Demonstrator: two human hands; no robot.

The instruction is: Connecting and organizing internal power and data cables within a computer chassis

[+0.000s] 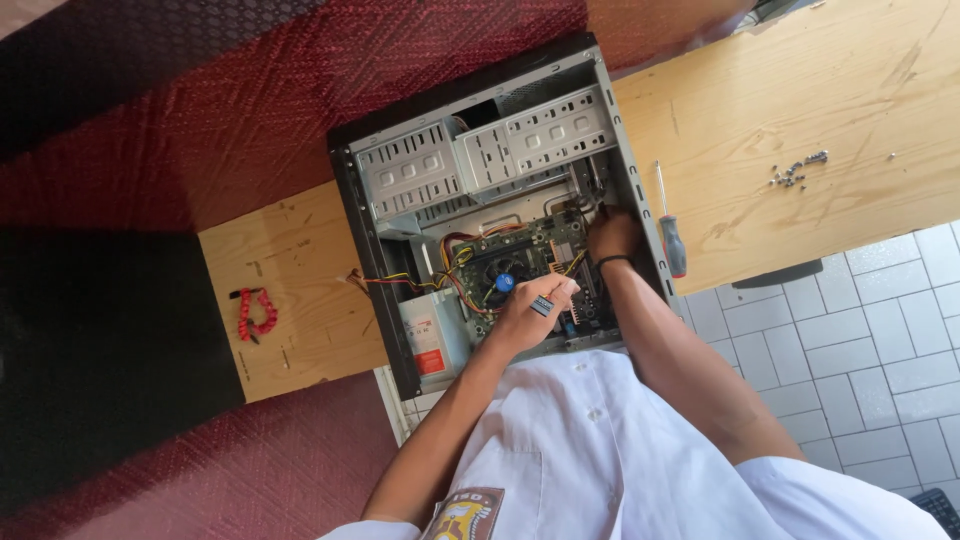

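Observation:
An open computer case (372, 215) lies on a wooden table (800, 90). Inside it are a motherboard with a cooling fan (503, 282) that has a blue centre, and bundles of coloured wires (455, 270). My left hand (525, 315) hovers over the board and pinches a small dark connector (543, 305) between thumb and fingers. Deeper in the case, my right hand (612, 235), with a black wristband, is at the board's far right corner beside the case wall. Its fingertips are hidden among the parts there.
A screwdriver (670, 235) with a red and black handle lies just right of the case. Several loose screws (795, 172) are scattered farther right. A red coiled item (255, 315) lies on the table's left end. A pale power supply box (432, 340) sits in the case's near left corner.

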